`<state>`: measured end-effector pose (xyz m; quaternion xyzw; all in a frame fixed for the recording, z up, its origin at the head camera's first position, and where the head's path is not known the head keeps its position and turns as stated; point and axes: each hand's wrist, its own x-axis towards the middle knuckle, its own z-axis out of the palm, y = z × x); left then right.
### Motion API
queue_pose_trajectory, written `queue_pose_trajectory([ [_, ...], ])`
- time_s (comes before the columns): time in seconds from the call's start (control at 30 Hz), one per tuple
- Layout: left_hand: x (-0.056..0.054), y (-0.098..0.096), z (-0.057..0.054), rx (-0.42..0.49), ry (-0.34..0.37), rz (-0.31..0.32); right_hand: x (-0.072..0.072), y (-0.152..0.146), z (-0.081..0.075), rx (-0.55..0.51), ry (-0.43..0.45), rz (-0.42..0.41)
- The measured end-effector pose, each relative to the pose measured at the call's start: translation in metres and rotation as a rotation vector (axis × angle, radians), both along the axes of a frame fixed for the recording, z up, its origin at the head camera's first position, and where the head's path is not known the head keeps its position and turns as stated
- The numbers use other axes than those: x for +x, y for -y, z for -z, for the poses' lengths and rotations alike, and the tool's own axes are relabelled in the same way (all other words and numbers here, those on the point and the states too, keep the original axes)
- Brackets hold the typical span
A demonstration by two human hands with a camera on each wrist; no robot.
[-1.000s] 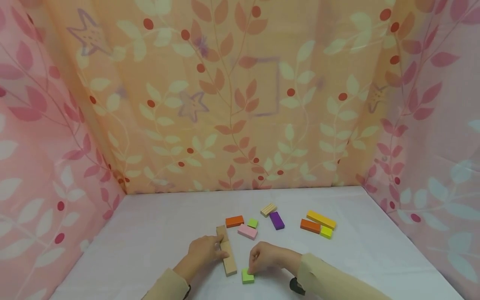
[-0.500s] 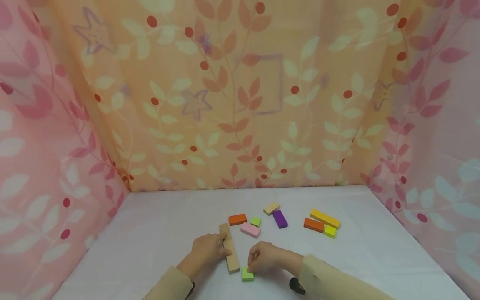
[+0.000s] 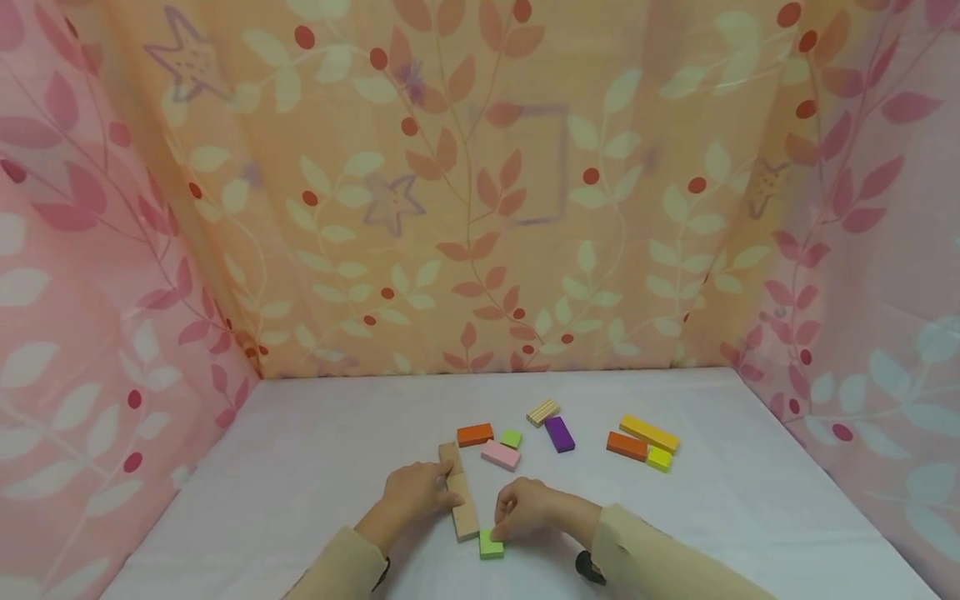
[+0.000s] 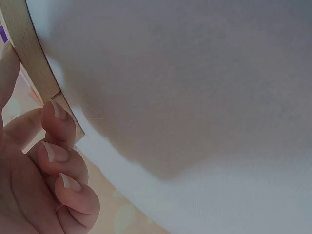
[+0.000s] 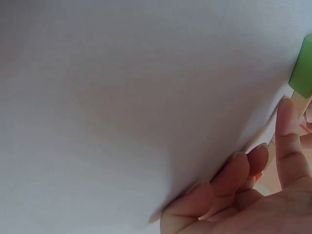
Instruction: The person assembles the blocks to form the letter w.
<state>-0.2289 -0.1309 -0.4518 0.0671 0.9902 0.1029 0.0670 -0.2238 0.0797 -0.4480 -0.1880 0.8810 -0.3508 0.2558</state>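
My left hand (image 3: 414,493) holds two plain wooden blocks laid end to end, a shorter one (image 3: 448,454) and a longer one (image 3: 465,521). Its thumb and index finger lie along them, while the other fingers curl loosely in the left wrist view. The seam between the wooden blocks (image 4: 36,58) shows there. At the near end of the longer block, my right hand (image 3: 525,508) pinches a light green block (image 3: 491,547), whose corner sits close against the wood. In the right wrist view this green block (image 5: 303,70) is partly cut off by the frame edge.
Beyond the hands lie an orange block (image 3: 475,435), a small green block (image 3: 512,438), a pink block (image 3: 500,455), a purple block (image 3: 559,434) and a striped wooden piece (image 3: 543,412). Farther right are yellow (image 3: 649,433), orange (image 3: 626,446) and small yellow (image 3: 659,458) blocks. Patterned curtains surround the white table.
The right hand has shifted the light green block slightly left and away from me, up to the near end of the wooden blocks. The left hand keeps its place on the wood.
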Motion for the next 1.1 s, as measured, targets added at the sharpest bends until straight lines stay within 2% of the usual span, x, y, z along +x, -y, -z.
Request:
queue_pose_trajectory([
  [0.23,0.002,-0.001,-0.005,0.006,-0.002,0.004,-0.005,-0.003,-0.001,-0.025,0.035,-0.003],
  [0.37,0.001,-0.001,-0.004,0.000,-0.026,0.017,-0.013,-0.008,-0.004,-0.055,0.059,0.003],
  [0.47,-0.002,-0.002,-0.003,-0.004,-0.039,0.017,-0.022,-0.013,-0.006,-0.074,0.060,0.065],
  [0.63,0.001,-0.001,-0.002,-0.004,-0.024,0.021,-0.040,-0.023,-0.007,-0.115,-0.034,0.241],
  [0.73,0.003,0.000,-0.002,0.003,-0.026,0.032,-0.049,-0.027,-0.004,-0.139,-0.069,0.314],
  [0.8,0.003,0.000,-0.002,0.001,-0.028,0.035,-0.055,-0.027,0.000,-0.113,-0.087,0.318],
  [0.97,0.000,0.000,-0.001,-0.003,-0.042,0.041,-0.064,-0.020,0.009,0.001,-0.137,0.262],
  [1.1,0.001,-0.002,-0.003,-0.009,-0.036,0.040,-0.068,-0.016,0.014,0.043,-0.139,0.275],
])
